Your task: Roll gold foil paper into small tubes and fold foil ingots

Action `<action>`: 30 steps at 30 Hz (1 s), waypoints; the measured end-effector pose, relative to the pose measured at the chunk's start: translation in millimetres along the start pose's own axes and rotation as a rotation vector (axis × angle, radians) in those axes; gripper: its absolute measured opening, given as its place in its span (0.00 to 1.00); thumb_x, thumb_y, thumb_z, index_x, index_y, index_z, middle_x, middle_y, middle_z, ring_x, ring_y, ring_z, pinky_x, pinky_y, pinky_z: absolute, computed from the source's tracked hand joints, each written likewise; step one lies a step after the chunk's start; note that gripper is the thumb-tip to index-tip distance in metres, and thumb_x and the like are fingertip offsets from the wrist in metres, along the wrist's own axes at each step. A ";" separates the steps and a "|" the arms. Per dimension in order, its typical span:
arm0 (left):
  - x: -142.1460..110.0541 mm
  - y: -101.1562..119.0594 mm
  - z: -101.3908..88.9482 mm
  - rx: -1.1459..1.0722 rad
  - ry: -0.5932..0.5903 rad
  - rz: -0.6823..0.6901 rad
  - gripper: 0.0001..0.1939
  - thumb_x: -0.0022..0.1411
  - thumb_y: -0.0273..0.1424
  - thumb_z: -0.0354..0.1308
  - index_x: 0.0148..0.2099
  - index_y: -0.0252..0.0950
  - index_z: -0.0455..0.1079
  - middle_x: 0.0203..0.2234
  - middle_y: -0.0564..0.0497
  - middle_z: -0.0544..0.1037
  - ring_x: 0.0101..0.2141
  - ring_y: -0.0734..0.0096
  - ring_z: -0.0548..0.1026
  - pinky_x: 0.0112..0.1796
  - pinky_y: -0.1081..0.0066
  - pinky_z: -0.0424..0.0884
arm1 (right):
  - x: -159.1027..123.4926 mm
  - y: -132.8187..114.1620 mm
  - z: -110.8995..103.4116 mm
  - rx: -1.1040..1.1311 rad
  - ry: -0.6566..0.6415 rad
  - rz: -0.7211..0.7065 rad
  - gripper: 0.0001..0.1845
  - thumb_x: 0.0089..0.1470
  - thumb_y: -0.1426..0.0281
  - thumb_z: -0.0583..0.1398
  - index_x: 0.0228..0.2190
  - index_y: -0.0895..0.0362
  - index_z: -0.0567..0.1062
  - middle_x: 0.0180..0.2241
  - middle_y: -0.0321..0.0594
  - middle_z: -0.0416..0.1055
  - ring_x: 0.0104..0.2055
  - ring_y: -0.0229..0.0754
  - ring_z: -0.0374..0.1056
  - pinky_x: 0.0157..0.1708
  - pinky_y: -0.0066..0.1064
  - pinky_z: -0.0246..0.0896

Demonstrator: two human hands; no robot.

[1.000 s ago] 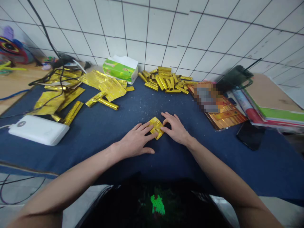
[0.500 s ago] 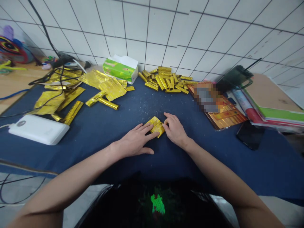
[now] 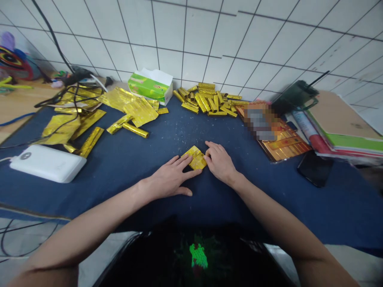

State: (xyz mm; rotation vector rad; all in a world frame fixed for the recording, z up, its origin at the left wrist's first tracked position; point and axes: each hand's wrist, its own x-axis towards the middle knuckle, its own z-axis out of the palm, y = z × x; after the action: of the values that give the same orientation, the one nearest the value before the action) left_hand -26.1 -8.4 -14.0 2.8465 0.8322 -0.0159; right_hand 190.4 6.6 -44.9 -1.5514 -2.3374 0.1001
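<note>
A small square of folded gold foil paper (image 3: 196,157) lies flat on the dark blue cloth in front of me, its creases showing. My left hand (image 3: 172,176) rests spread out, with its fingertips on the paper's left and near edges and the thumb stretched apart on the cloth. At the paper's right corner is my right hand (image 3: 220,163), its fingers curled and thumb and forefinger pinched together at the edge. How much of that corner sits between them is hard to see.
Gold paper rolls (image 3: 206,99) are heaped by the tiled wall, beside a green tissue box (image 3: 149,85). Loose gold sheets (image 3: 139,109) lie left, near a white power bank (image 3: 48,162). On the right are a packet (image 3: 284,144), a black phone (image 3: 315,168) and a dark cup (image 3: 295,97).
The right corner of the gold paper, raised before, now lies flatter. My left forefinger has shifted slightly along the near edge; my right hand has hardly moved.
</note>
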 end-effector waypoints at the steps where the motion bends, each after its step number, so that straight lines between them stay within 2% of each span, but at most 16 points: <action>1: 0.3 0.1 0.4 -0.001 0.003 0.000 0.35 0.54 0.52 0.51 0.61 0.47 0.52 0.61 0.41 0.51 0.60 0.54 0.51 0.55 0.55 0.51 | 0.0 -0.3 -0.2 -0.002 -0.002 0.001 0.07 0.53 0.75 0.50 0.28 0.58 0.69 0.52 0.52 0.65 0.55 0.51 0.58 0.53 0.48 0.53; 10: 0.1 0.6 -1.7 -0.017 -0.030 -0.001 0.35 0.54 0.52 0.50 0.61 0.46 0.52 0.61 0.39 0.51 0.60 0.53 0.49 0.56 0.55 0.49 | 0.2 -1.0 -3.2 0.022 0.004 0.043 0.09 0.54 0.74 0.50 0.29 0.58 0.70 0.52 0.50 0.65 0.55 0.49 0.59 0.53 0.48 0.54; 13: -0.1 -0.1 -0.7 -0.027 -0.029 -0.001 0.35 0.54 0.52 0.50 0.62 0.46 0.51 0.62 0.40 0.49 0.61 0.54 0.48 0.56 0.54 0.48 | -7.0 -9.4 -15.2 0.045 0.074 0.045 0.11 0.55 0.72 0.50 0.35 0.59 0.71 0.52 0.49 0.66 0.55 0.47 0.60 0.53 0.47 0.54; 15: 0.0 -0.4 0.0 -0.028 -0.025 0.003 0.35 0.54 0.52 0.50 0.62 0.46 0.51 0.62 0.41 0.49 0.61 0.54 0.48 0.56 0.55 0.48 | -16.7 -19.1 -23.9 0.045 0.114 -0.035 0.14 0.57 0.72 0.49 0.40 0.59 0.71 0.51 0.47 0.66 0.56 0.44 0.59 0.55 0.45 0.51; 18: 0.0 -0.5 0.6 -0.019 -0.015 0.000 0.36 0.54 0.53 0.50 0.61 0.44 0.53 0.61 0.40 0.50 0.61 0.53 0.48 0.56 0.55 0.48 | -35.0 -32.1 -29.8 0.007 -0.028 -0.231 0.17 0.59 0.68 0.49 0.46 0.59 0.70 0.52 0.47 0.66 0.57 0.44 0.57 0.58 0.45 0.46; 20: -0.1 -0.6 1.0 -0.018 -0.010 0.002 0.36 0.53 0.53 0.50 0.61 0.43 0.53 0.61 0.39 0.51 0.60 0.53 0.49 0.56 0.55 0.49 | -45.1 -34.5 -27.9 -0.031 -0.127 -0.281 0.22 0.59 0.64 0.49 0.50 0.61 0.67 0.54 0.50 0.63 0.58 0.46 0.55 0.58 0.48 0.45; 24: -0.4 -0.4 1.8 -0.025 -0.005 0.005 0.36 0.53 0.52 0.51 0.62 0.45 0.51 0.61 0.41 0.50 0.60 0.55 0.49 0.56 0.55 0.49 | -52.5 -25.1 -20.3 -0.088 -0.194 -0.258 0.26 0.59 0.61 0.47 0.54 0.61 0.62 0.58 0.49 0.56 0.61 0.47 0.49 0.57 0.51 0.45; 30: -1.6 -1.5 -0.3 -0.056 -0.002 -0.001 0.35 0.54 0.52 0.51 0.61 0.46 0.52 0.62 0.41 0.50 0.61 0.56 0.49 0.56 0.55 0.49 | -48.4 -14.5 -16.9 -0.140 -0.153 -0.163 0.25 0.60 0.62 0.46 0.54 0.62 0.62 0.58 0.48 0.56 0.61 0.46 0.50 0.58 0.48 0.46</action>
State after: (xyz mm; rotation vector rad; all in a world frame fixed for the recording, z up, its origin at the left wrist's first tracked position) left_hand -28.3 -8.0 -13.9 2.7939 0.8201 0.0036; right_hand 199.8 -45.3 -36.9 -1.4536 -2.6327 0.0164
